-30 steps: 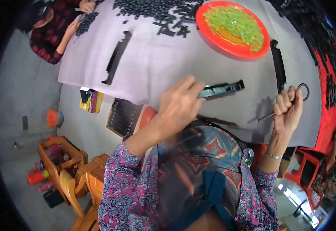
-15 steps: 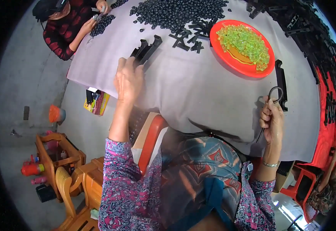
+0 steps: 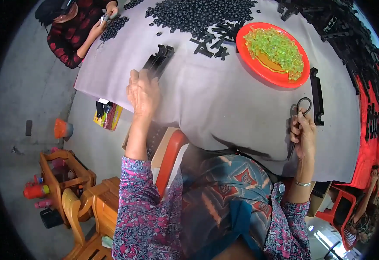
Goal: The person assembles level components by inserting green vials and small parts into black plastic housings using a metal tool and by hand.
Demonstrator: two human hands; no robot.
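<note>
Steady black pieces [image 3: 159,60] in curled left hand [image 3: 143,94]; hold ring-handled tool [image 3: 310,105] in tight-curled right hand [image 3: 304,132], clear of strip [image 3: 316,97] alongside.

Plate [image 3: 246,56] beyond right hand [image 3: 304,132]

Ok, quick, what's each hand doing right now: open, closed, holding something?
Left hand: closed on black notched plastic; whether one piece or two, I can't tell.
Right hand: closed, holding a black ring-handled tool.
</note>
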